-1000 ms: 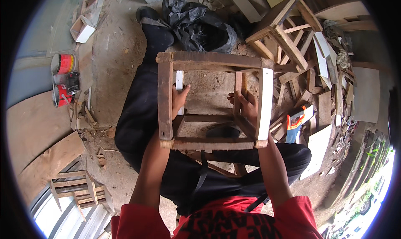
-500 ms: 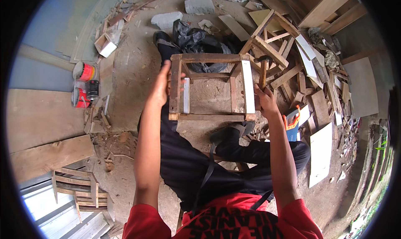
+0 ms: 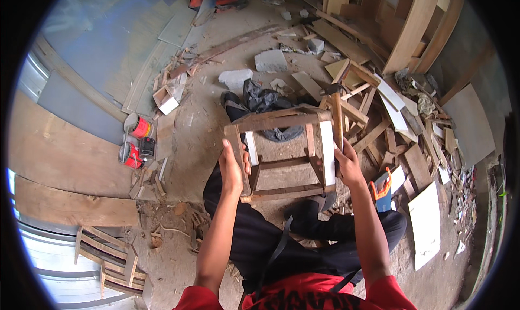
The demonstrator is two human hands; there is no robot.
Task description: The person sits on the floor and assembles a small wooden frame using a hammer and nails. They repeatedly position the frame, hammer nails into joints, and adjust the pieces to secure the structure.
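Frame of wood (image 3: 279,120), left fingers (image 3: 247,162) curled round its side, right fingers (image 3: 348,151) clasping a hammer (image 3: 337,116)

The wooden frame (image 3: 281,121) hides part of the black bag (image 3: 261,96). The lower edge cuts the red shirt (image 3: 304,284). Fingers of the right hand (image 3: 349,165) seem partly hidden.

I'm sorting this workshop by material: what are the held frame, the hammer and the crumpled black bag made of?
Frame: wood, apparently unvarnished, with dull brown, worn rails; its right upright has a smooth white face, perhaps paint or laminate. Hammer: brown wooden-looking handle; dark head, probably metal. Bag: likely thin plastic, given its shiny creases.
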